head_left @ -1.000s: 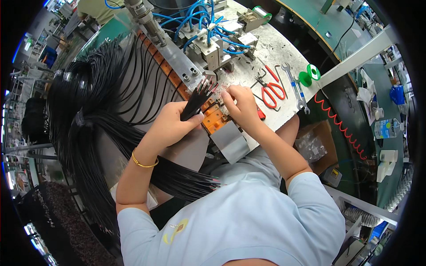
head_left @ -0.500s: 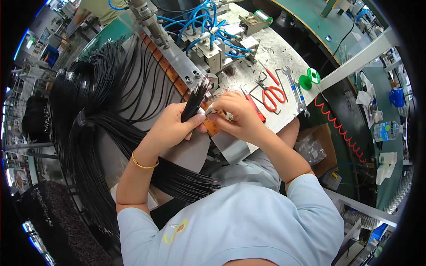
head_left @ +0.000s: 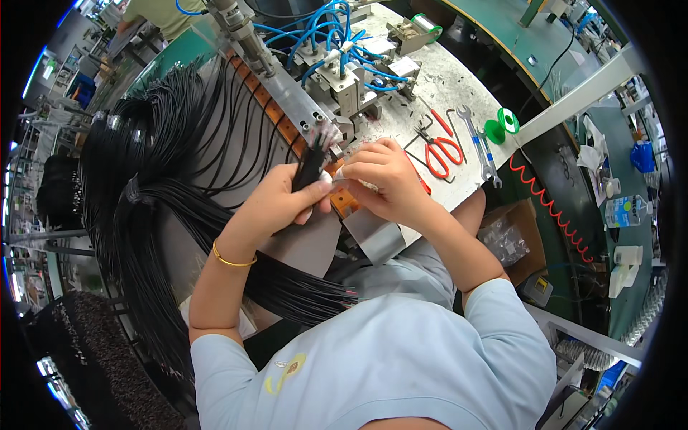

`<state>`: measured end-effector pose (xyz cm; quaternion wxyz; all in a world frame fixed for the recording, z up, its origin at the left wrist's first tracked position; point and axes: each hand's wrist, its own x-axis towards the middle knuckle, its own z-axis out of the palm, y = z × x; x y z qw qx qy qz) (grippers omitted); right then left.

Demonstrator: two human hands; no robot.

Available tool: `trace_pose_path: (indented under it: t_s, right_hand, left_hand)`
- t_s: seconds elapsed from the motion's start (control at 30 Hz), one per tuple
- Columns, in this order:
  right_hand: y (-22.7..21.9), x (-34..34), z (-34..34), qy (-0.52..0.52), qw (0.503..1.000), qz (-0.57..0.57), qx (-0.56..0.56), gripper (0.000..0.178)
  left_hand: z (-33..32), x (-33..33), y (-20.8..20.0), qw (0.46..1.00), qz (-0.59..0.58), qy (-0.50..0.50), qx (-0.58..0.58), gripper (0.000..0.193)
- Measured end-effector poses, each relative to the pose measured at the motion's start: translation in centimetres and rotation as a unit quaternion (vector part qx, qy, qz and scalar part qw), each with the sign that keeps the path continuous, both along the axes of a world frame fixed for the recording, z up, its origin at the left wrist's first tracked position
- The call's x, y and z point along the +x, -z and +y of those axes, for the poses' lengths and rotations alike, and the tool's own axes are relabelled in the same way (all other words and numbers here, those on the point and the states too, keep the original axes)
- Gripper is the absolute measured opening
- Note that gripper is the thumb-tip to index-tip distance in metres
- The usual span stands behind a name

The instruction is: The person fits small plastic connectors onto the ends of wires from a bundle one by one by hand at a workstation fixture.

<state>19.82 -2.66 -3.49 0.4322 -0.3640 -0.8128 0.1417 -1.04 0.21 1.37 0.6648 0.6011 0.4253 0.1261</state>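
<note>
My left hand is wrapped round a short bundle of thin black cables, whose stripped, reddish ends point up and are blurred. My right hand is close beside the left thumb, its fingers pinched together; what they hold, if anything, is hidden. White wrapping shows on the left thumb and on a right finger. Just beyond both hands is the metal bar of a machine with an orange-brown strip along it. Under my left forearm runs a long bundle of black cables with reddish ends.
A large heap of black cables lies left. Blue air tubes top the machine. On the white table are red-handled pliers, wrenches and a green spool. A red coiled hose and a cardboard box are to the right.
The right hand has shifted slightly up and now covers more of the red tool behind it. The cable ends in my left hand have moved and blurred; the left hand stays closed round them.
</note>
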Motion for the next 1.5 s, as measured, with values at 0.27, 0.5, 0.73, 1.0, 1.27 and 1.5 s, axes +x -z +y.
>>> trace_pose_path:
  t_s: [0.27, 0.5, 0.73, 1.0, 1.27, 1.5]
  right_hand:
    - [1.0, -0.6, -0.2, 0.014, 0.986, 0.1, -0.13, 0.011]
    - [3.7, 0.4, 0.2, 0.072, 0.963, 0.136, -0.222, 0.023]
    - [6.5, 0.6, 1.6, 0.091, 0.96, 0.116, -0.239, 0.027]
    - [6.5, 0.5, 1.3, 0.068, 0.959, 0.182, -0.206, 0.026]
    - [6.4, 0.7, 1.8, 0.067, 0.938, 0.168, -0.297, 0.021]
    - [4.7, 0.2, 0.6, 0.181, 0.972, 0.115, -0.097, 0.014]
  left_hand:
    - [-0.7, 0.9, -0.6, 0.997, 0.003, -0.051, 0.06, 0.019]
    - [1.1, -0.6, 1.2, 0.99, -0.002, -0.012, 0.142, 0.02]
    - [0.6, 0.0, 1.0, 0.975, 0.111, -0.032, 0.191, 0.017]
    - [-0.5, 0.9, 1.3, 0.952, 0.149, -0.023, 0.265, 0.018]
    - [-0.2, 1.1, 3.6, 0.81, 0.226, -0.003, 0.542, 0.021]
    - [-0.2, 0.8, -0.1, 0.998, 0.039, -0.05, 0.03, 0.021]
